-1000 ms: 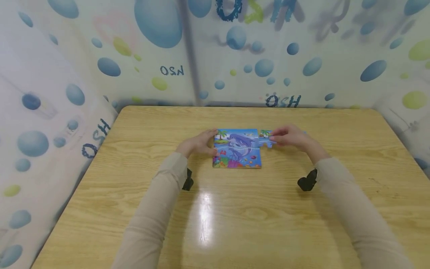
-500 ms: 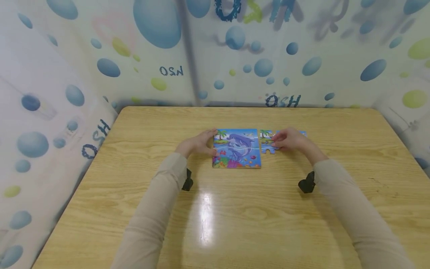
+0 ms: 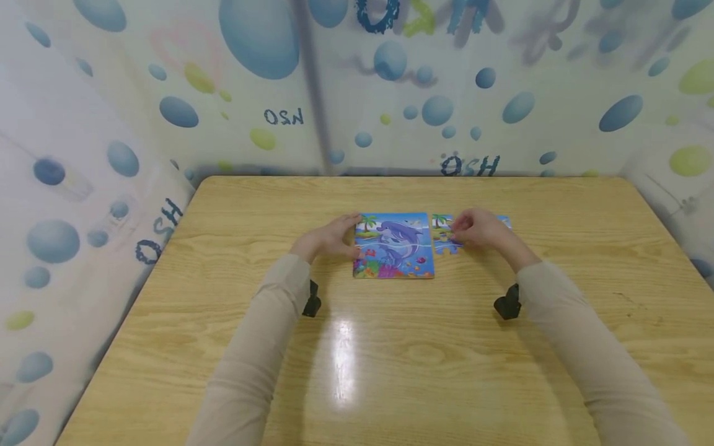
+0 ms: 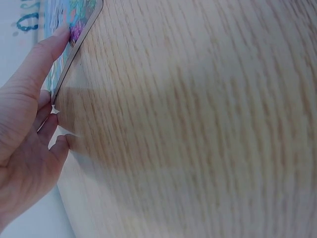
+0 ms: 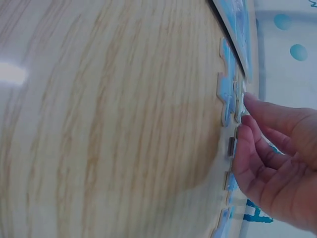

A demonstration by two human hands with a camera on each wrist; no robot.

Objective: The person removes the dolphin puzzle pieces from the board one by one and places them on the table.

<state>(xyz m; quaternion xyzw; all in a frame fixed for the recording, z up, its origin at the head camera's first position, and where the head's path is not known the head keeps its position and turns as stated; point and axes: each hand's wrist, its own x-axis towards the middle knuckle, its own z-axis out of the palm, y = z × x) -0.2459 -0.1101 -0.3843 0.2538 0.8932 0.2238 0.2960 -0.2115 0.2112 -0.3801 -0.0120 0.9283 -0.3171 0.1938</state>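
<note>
Table [image 3: 424, 359] | one dolphin board [image 3: 393, 246] | left hand [image 3: 326, 239] spread | right hand [image 3: 483, 229] pinching one puzzle piece [image 5: 239, 105]

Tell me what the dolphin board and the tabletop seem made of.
Dolphin board: probably wood or fiberboard with a smooth printed face; its plain edge looks brownish in the left wrist view. Tabletop: wood or wood-look laminate, glossy, given the grain and bright reflection.

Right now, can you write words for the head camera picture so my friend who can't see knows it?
A left hand touches the left edge of a square dolphin picture, while the right hand touches puzzle pieces just right of the picture. Picture and pieces lie on a wooden table before a spotted wall.
</note>
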